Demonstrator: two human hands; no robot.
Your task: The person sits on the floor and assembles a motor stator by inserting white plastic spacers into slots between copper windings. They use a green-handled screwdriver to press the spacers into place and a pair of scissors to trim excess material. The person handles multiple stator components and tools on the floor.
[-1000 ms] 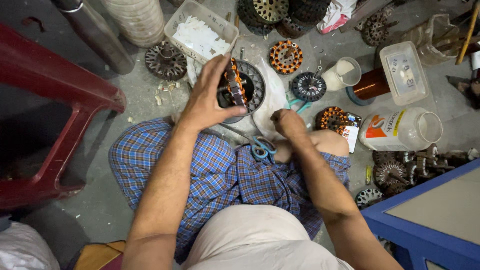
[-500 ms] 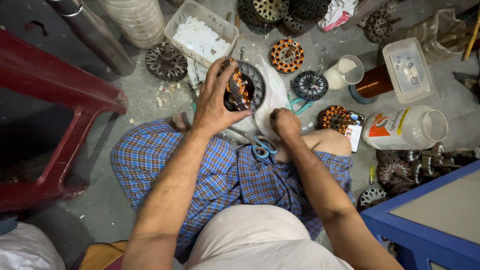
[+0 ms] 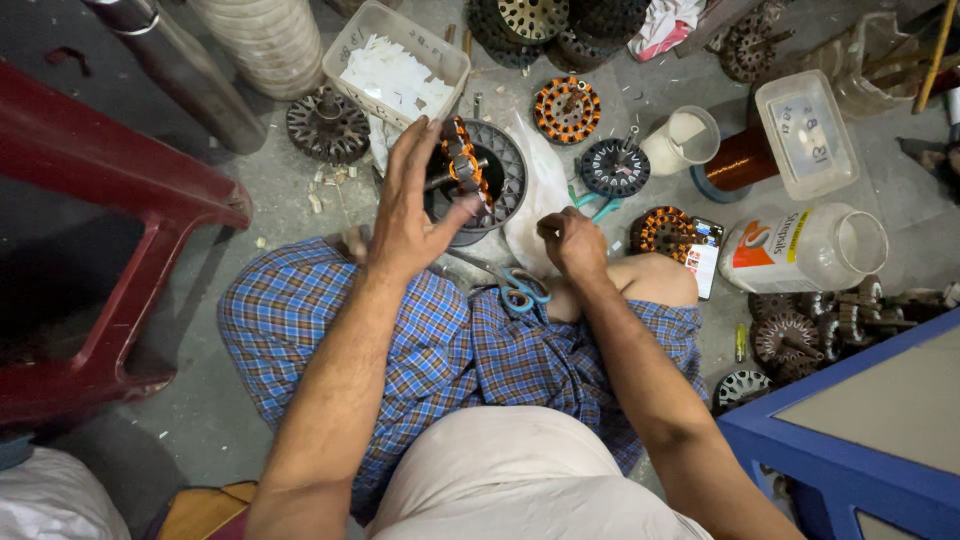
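Gripping a copper-wound stator (image 3: 462, 165) in left hand (image 3: 415, 215) fingers, right hand (image 3: 572, 240) clenched, seemingly pinching wire

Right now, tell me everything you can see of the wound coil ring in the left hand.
The coil ring is a round core wrapped in copper-orange wire bundles, with dark slots between them and a dark centre. It stands tilted on edge, held up above a grey ribbed round plate on the floor. The left hand grips it, thumb on the near side and fingers spread behind it. The right hand is apart from it.
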